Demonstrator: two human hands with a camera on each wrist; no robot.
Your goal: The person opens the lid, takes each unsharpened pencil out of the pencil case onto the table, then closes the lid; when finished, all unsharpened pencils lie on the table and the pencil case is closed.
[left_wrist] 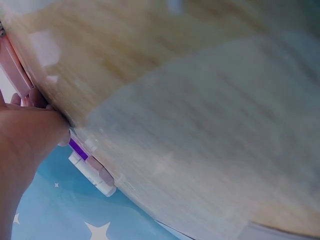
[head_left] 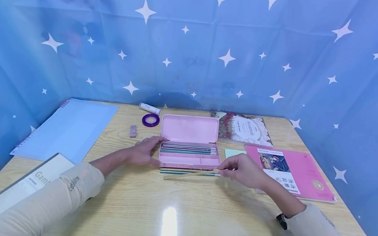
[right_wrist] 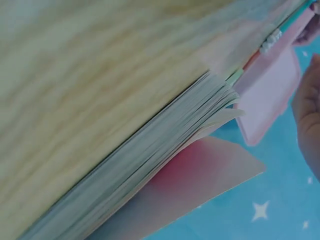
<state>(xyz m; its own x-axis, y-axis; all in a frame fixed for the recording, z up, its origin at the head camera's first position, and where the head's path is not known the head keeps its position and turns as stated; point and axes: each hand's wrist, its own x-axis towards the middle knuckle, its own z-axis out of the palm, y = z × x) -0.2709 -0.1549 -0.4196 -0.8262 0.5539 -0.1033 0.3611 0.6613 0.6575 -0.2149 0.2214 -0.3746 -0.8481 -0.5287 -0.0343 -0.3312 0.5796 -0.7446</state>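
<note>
A pink pencil case (head_left: 189, 129) lies with its lid raised on the table, several pencils (head_left: 188, 150) lined up in its back compartment. My left hand (head_left: 142, 151) grips the case's left end, thumb at the front corner and fingers at the back one. Between thumb and fingers, my right hand (head_left: 243, 170) pinches the right end of a thin tan strip, like a wooden ruler (head_left: 188, 175). The strip slants across more pencils (head_left: 169, 172) lying along the case's front edge. In the right wrist view, part of the right hand (right_wrist: 309, 117) shows at the right border.
Behind the left hand are a purple tape roll (head_left: 150, 124), a white tube (head_left: 150, 108) and a small eraser-like block (head_left: 133, 131). A spiral notebook (head_left: 70, 124) and a white notebook (head_left: 30, 182) lie left. Right are a pink book (head_left: 310, 177) and a patterned book (head_left: 243, 128).
</note>
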